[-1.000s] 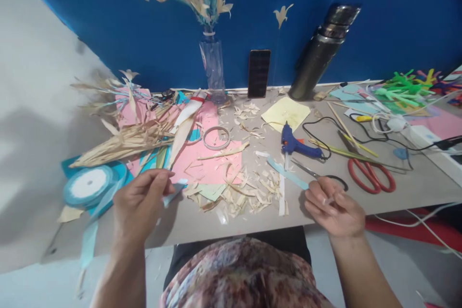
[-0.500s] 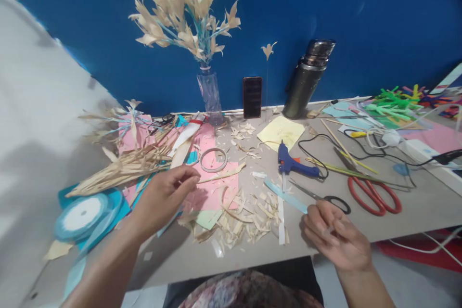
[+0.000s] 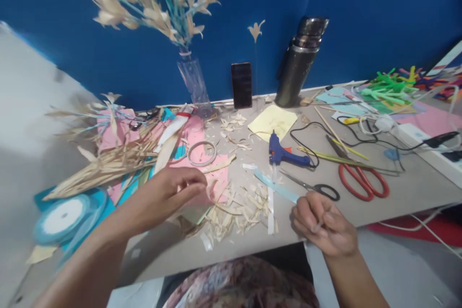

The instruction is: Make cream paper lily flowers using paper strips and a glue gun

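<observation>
My left hand [image 3: 175,195] hovers over the pink paper, fingers loosely bent and thumb apart, with nothing visible in it. A tape ring [image 3: 202,153] lies just beyond its fingertips. Down at the table's front edge, my right hand [image 3: 323,224] is closed, thumb against fingers, around a small pale bit too unclear to name. A light blue ribbon strip [image 3: 276,186] runs up to its knuckles; whether the fingers touch it is unclear. Black-handled scissors [image 3: 314,188] and a blue glue gun [image 3: 287,154] lie beyond this hand. Pale husk scraps [image 3: 231,219] are heaped between both hands.
Husk flowers [image 3: 159,9] stand in a clear bottle [image 3: 193,79] at the wall, near a phone [image 3: 241,85] and a flask [image 3: 299,65]. Red-handled scissors [image 3: 364,183] and a power strip [image 3: 426,151] are right. Dried husks [image 3: 104,166] and a ribbon spool [image 3: 63,219] are left.
The view has shifted, so the table things sit further left and higher. My left hand has moved right relative to the tape ring and spool. The right hand stays closed near the ribbon strip.
</observation>
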`<state>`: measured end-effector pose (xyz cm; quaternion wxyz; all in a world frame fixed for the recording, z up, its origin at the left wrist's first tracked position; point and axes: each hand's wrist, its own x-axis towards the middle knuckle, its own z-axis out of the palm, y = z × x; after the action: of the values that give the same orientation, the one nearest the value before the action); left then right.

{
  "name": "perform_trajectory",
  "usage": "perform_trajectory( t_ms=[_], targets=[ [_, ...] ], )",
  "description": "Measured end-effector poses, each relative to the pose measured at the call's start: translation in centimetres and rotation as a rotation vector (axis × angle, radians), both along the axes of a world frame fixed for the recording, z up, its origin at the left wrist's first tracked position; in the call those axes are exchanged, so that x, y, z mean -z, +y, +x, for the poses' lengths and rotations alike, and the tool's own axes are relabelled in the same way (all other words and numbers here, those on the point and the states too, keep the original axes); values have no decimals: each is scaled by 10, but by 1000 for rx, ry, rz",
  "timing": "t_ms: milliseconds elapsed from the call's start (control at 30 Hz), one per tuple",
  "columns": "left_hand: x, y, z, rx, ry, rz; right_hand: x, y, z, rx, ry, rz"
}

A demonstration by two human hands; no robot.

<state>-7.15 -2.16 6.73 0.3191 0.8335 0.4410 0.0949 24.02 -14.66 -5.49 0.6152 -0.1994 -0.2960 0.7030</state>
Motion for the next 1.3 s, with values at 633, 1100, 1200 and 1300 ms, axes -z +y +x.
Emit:
perform_trajectory(
  t_ms=[633,1100,1200,1300],
  targets=[
    [43,-107,17,233,-188,-479,-11,-3,-1,45,-108,-73],
    [43,-115,11,190,-394,-532,-11,-7,0,38,-135,-101],
    [41,-117,-12,23,-354,-497,-11,-7,0,44,-156,-106],
    [44,-115,-37,-422,-322,-268,-13,-7,0,32,-170,-92]
  ],
)
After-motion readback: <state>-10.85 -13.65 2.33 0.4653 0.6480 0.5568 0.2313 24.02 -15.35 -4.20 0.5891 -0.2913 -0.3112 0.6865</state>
